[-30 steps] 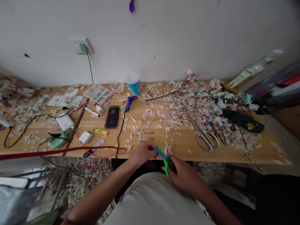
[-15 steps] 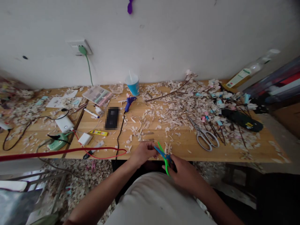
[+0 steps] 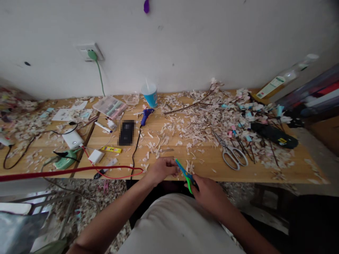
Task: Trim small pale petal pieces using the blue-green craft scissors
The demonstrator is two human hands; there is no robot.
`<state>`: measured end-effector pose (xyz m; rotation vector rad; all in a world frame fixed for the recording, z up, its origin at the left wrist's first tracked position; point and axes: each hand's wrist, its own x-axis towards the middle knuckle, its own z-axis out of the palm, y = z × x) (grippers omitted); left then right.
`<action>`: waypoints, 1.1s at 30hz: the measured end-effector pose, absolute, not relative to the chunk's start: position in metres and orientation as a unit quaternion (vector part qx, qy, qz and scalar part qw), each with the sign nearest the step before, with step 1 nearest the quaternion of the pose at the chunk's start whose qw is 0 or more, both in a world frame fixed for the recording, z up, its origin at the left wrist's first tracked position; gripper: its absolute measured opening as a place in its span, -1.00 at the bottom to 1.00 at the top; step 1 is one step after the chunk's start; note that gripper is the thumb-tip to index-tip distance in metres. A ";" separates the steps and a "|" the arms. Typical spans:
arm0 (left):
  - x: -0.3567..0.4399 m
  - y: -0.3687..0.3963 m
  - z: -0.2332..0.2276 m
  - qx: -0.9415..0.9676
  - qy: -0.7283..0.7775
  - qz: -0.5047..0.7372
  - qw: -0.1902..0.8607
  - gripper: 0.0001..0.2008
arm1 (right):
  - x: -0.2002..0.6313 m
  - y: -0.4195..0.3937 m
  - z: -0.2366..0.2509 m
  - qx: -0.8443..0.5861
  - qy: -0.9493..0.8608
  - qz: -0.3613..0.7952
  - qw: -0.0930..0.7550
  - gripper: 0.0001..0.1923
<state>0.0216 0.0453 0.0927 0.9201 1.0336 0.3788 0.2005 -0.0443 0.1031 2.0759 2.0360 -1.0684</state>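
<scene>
At the table's front edge, my right hand grips small green-and-blue scissors by the handles. Their blades are closed together and point up and left, the tips beside the fingers of my left hand. Those left fingers are pinched together; whatever lies between them is too small to make out. Pale petal-like scraps are scattered on the wooden table just beyond both hands.
Large grey-handled scissors lie to the right, near a heap of pale petals and twigs. A blue glue gun, a blue cup, a dark blurred-out object and a red cable are on the left.
The blades of the green-and-blue scissors were spread and have closed together. My hands have stayed in nearly the same place.
</scene>
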 end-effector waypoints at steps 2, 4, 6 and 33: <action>0.022 0.047 0.094 0.415 0.473 0.176 0.757 -0.79 | 0.202 -0.042 0.103 0.671 0.639 -0.377 -0.020 -0.80; 0.023 0.049 0.092 0.405 0.471 0.182 0.762 -0.75 | 0.206 -0.040 0.102 0.657 0.602 -0.443 -0.101 -0.79; 0.023 0.049 0.090 0.395 0.473 0.191 0.764 -0.73 | 0.212 -0.038 0.101 0.643 0.563 -0.489 -0.174 -0.76; -0.025 0.005 0.059 0.784 0.432 0.228 0.384 -0.54 | 0.228 -0.126 -0.016 0.586 0.507 -0.567 -0.279 -0.49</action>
